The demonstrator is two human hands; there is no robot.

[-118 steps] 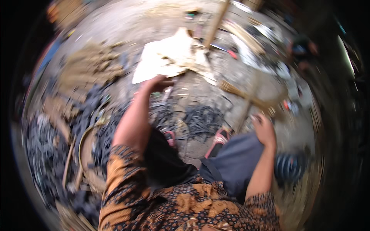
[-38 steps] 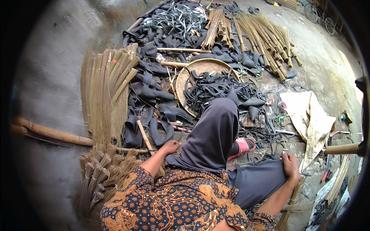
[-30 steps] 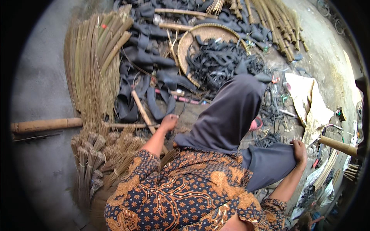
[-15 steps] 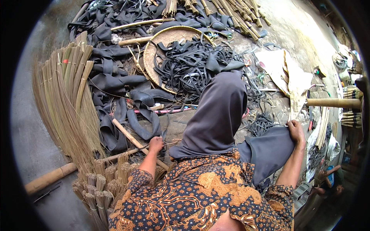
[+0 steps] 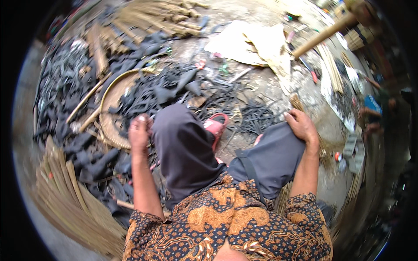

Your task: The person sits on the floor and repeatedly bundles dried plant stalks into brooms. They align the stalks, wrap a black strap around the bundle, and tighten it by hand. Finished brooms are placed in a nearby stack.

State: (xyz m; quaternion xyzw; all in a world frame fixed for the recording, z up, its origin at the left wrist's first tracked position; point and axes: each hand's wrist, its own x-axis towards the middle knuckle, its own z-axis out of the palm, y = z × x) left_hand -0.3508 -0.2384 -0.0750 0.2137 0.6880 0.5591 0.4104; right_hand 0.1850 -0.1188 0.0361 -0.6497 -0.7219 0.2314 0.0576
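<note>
My left hand (image 5: 139,132) is raised beside my left knee, near the rim of a round woven tray (image 5: 106,101). Its fingers are curled and slightly blurred, so what they hold, if anything, is hidden. At my right knee, my right hand (image 5: 302,125) has its fingers bent and thumb close to them; their contents cannot be made out. A straw-like bundle (image 5: 297,102) shows just beyond those fingers. Across my right thigh lies a narrow dark strip (image 5: 249,165). Tangled black rubber strips (image 5: 143,89) spill over the tray.
Long bristle bundles (image 5: 65,191) stand at the left among black rubber pieces (image 5: 89,163). A cream sheet (image 5: 235,43) covers the far floor, with a bamboo pole (image 5: 324,35) to its right. A grey plastic crate (image 5: 353,150) sits at the right.
The view has shifted, and both knees and a pink sandal now show. My left hand has come up and inward from the bamboo stick. A dark strip now lies over my right thigh.
</note>
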